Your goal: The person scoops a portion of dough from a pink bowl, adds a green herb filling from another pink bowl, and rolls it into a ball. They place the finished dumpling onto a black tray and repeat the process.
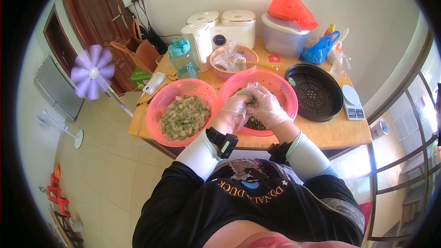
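Observation:
My left hand and my right hand, both in clear plastic gloves, meet over the right pink bowl. Their fingers curl together around a small green lump, mostly covered by the gloves. Dark green chopped filling shows in that bowl below my hands. To the left, another pink bowl holds pale chunks mixed with chopped greens. A round black perforated pan stands at the right, with one small green lump at its left edge.
Behind the bowls are a turquoise-lidded bottle, a smaller bowl with a plastic bag, a white appliance and a lidded tub. A kitchen scale sits at the table's right edge. A fan spins at the left.

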`<state>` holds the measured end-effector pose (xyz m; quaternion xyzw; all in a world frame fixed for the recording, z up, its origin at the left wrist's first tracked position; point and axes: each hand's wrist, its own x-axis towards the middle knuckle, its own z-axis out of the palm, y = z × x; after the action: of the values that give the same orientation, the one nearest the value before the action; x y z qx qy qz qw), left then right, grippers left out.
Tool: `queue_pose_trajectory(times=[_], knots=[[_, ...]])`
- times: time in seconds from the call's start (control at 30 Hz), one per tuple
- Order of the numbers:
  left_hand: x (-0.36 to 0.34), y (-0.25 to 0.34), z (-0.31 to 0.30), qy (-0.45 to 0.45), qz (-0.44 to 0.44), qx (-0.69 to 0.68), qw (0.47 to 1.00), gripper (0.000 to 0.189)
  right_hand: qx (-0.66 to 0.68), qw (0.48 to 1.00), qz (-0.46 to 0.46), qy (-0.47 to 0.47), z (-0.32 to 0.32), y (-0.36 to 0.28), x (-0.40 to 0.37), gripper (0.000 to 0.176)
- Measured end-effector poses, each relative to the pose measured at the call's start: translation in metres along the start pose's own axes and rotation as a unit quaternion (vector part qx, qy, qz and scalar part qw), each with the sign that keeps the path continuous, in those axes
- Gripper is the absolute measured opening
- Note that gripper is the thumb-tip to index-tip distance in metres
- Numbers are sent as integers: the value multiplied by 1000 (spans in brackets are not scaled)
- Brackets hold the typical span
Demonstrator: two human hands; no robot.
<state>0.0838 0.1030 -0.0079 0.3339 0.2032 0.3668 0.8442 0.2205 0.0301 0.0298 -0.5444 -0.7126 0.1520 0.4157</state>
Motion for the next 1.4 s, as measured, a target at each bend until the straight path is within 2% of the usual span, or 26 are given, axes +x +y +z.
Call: queue_pose_trajectory(times=[0.17, 0.27, 0.33, 0.43, 0.57, 0.63, 0.67, 0.73, 0.93, 1.07, 1.17, 1.23, 1.3, 1.37, 1.4], knots=[[2, -1, 0, 64, -32, 18, 997, 32, -12, 1000, 1, 24, 6, 7, 1, 50], [-5, 1, 9, 75, -40, 13, 996, 34, 36, 999, 5, -6, 3, 6, 3, 48], [-16, 5, 19, -13, 10, -59, 998, 37, 64, 998, 16, -6, 0, 4, 1, 43], [-23, 16, 31, -49, -5, -120, 992, 33, 33, 999, -23, 16, -1, 0, 0, 37], [-14, 13, 20, -56, -28, -156, 986, 42, 59, 998, -20, 30, 1, 1, -2, 33], [-12, 10, 16, -14, -34, -110, 993, 54, 59, 997, -47, 20, 2, 3, -3, 34], [-13, 10, 17, -14, -35, -111, 993, 54, 59, 997, -47, 20, 1, 2, -3, 34], [-17, 9, 25, 30, -23, -81, 996, 48, 36, 998, -39, 24, 1, 1, -5, 30], [-10, 6, 26, -7, -26, -66, 997, 26, -4, 999, -47, 22, 3, 10, -1, 25], [-3, 4, 23, -9, -20, -71, 997, 18, -21, 999, -46, 12, 2, 8, 1, 30], [-13, 11, 37, 29, -22, -38, 999, 17, 14, 997, -60, 56, -2, -4, 0, 39], [-24, 14, 49, 78, 24, -90, 993, 22, 52, 994, 65, 73, -7, -12, -1, 47], [-3, 4, 18, 59, 29, -118, 991, 27, 41, 995, 80, 50, -13, -17, 2, 47], [-2, 5, 17, 40, 33, -147, 988, 31, 29, 995, 96, 27, -14, -14, 3, 48], [-1, 3, 18, 55, 36, -142, 988, 35, 21, 997, 75, 17, -10, -7, 3, 47]])
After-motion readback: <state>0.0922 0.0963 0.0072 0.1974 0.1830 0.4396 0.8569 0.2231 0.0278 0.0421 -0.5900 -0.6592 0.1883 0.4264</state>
